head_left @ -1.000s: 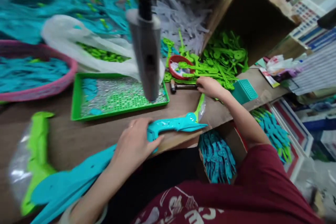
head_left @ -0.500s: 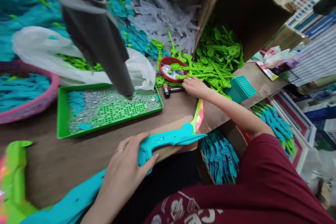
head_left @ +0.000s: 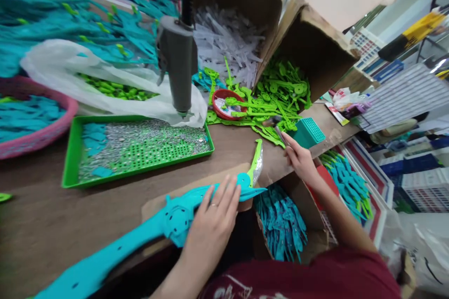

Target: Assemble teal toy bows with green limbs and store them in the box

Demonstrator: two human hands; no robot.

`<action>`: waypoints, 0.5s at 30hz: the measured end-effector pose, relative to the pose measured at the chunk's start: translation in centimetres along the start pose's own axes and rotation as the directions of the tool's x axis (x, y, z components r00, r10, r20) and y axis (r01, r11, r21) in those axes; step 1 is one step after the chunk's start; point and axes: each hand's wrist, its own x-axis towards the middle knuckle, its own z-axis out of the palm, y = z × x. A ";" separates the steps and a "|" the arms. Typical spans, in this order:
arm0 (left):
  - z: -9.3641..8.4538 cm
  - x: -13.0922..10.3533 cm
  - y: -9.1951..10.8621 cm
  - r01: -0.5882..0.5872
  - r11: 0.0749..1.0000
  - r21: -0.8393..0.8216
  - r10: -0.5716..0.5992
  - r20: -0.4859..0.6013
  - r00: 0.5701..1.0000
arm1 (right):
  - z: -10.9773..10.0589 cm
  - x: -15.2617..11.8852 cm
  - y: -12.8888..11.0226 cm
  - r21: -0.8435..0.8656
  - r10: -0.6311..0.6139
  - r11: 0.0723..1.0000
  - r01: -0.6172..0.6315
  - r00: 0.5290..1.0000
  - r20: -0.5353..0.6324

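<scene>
A long turquoise plastic piece (head_left: 140, 233) lies along the table's front edge, partly on brown cardboard (head_left: 154, 204). My left hand (head_left: 213, 217) rests on its right part with the fingers stretched out flat. From its right end a green arm (head_left: 256, 156) with a clear, shiny strip sticks up. My right hand (head_left: 300, 159) is closed around the handle of a small hammer (head_left: 277, 126), raised to the right of the green arm. The hammer's head points up and to the left.
A green tray (head_left: 140, 175) of small metal parts lies left of centre, under a hanging grey power tool (head_left: 178, 65). Behind are a red basket (head_left: 214, 112), green parts (head_left: 284, 84) and a teal block (head_left: 308, 133). A box of turquoise parts (head_left: 280, 224) stands below.
My right hand has lifted the hammer off the table and moved right and toward me. My left hand has slid right along the turquoise piece and flattened. The view has shifted, too.
</scene>
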 end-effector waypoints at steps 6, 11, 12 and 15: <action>3.7 0.6 1.2 0.040 0.999 -0.028 -0.038 0.046 0.998 | 2.6 -3.1 2.3 0.153 0.200 0.964 -0.216 0.973 0.112; 3.7 0.5 0.5 0.035 0.997 -0.070 -0.039 -0.055 0.998 | 2.0 -7.3 -0.1 0.218 0.187 0.962 -0.167 0.979 -0.076; 3.6 0.6 0.5 0.035 0.996 -0.087 -0.042 -0.076 0.996 | 2.0 -8.4 -0.6 0.211 0.153 0.967 -0.142 0.988 -0.034; 3.3 0.7 0.5 0.053 0.990 -0.132 -0.067 -0.106 0.992 | 2.3 -11.1 -2.1 0.173 0.073 0.980 -0.094 0.990 0.123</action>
